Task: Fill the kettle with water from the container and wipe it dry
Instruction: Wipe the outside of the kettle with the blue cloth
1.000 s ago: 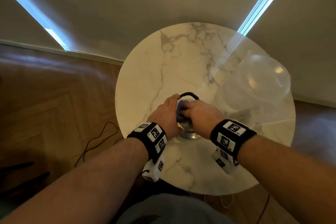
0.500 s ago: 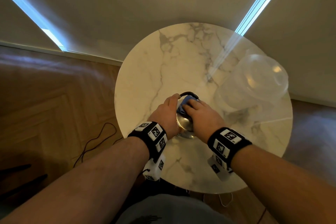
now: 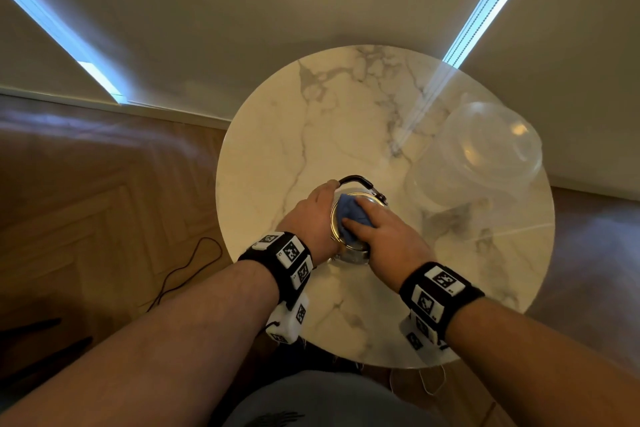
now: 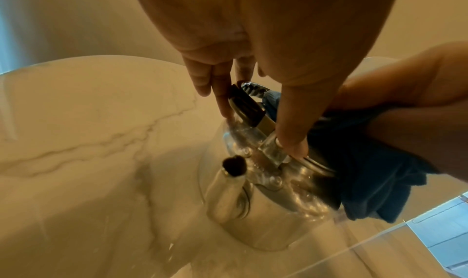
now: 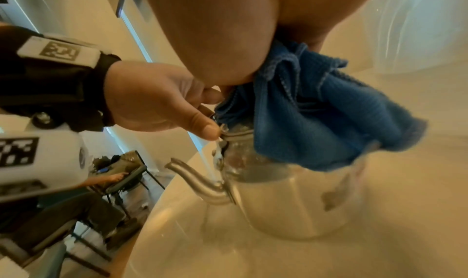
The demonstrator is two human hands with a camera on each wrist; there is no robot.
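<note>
Round marble table (image 3: pixel 277 135), with clear plastic container (image 3: pixel 485 156) at far right and steel kettle (image 5: pixel 291 198) standing upright near the middle, toward the near edge. Left hand (image 3: pixel 308 215) on the kettle's left, thumb and fingers closed lightly at the handle hinge (image 4: pixel 271 148); right hand (image 3: pixel 388 236) bunched around blue cloth (image 5: pixel 316 112), pressing it on the kettle's top. Likely heavy if filled, hard and slippery when wet; best steadied by the handle (image 3: pixel 360 182), soft cloth moulding round the curves.
</note>
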